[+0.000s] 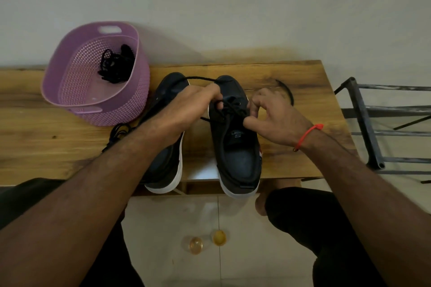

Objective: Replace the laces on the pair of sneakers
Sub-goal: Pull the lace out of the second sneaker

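Note:
Two black sneakers with white soles stand side by side on the wooden table (291,72), toes pointing away from me. My left hand (193,109) reaches over the left sneaker (163,165) and pinches a black lace (200,79) at the eyelets of the right sneaker (238,154). On the other side of those eyelets my right hand (277,119) pinches the same lace, whose free end (288,91) curves off to the right on the table. A loose black lace (117,133) lies to the left of the left sneaker.
A pink perforated basket (77,91) holding a tangle of black laces (116,65) stands at the back left, against the wall. A dark metal rack (368,123) stands off the table's right end. My knees are below the front edge.

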Tool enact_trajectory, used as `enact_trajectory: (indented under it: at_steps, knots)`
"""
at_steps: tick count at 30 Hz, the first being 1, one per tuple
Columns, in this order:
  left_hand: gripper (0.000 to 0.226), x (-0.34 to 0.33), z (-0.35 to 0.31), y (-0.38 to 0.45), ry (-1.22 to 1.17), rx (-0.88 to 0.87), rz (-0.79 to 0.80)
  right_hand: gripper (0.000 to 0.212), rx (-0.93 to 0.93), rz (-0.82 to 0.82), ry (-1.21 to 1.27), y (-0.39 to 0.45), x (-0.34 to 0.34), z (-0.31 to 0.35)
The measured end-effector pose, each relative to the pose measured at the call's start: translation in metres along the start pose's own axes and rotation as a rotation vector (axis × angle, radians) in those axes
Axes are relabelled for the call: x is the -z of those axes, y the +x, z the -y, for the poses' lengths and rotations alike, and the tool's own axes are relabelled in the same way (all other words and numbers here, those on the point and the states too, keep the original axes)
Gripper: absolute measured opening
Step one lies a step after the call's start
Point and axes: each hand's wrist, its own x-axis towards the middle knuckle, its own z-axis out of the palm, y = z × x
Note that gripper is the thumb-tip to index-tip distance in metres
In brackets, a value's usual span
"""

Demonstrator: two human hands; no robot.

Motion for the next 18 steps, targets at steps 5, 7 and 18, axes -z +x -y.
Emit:
enact_trajectory:
  at_steps: [5,7,18]
  knots:
    - [0.060,0.008,0.002,0.004,-0.255,0.086,0.225,0.023,0.014,0.057,-0.014,-0.001,0.001,0.002]
    - [0.065,0.008,0.006,0.005,-0.031,0.074,0.204,0.021,0.023,0.064,-0.024,-0.001,0.001,0.003]
    - [0.021,0.010,0.009,0.012,-0.075,-0.062,-0.059,0.022,0.009,0.067,-0.022,0.000,0.000,0.001]
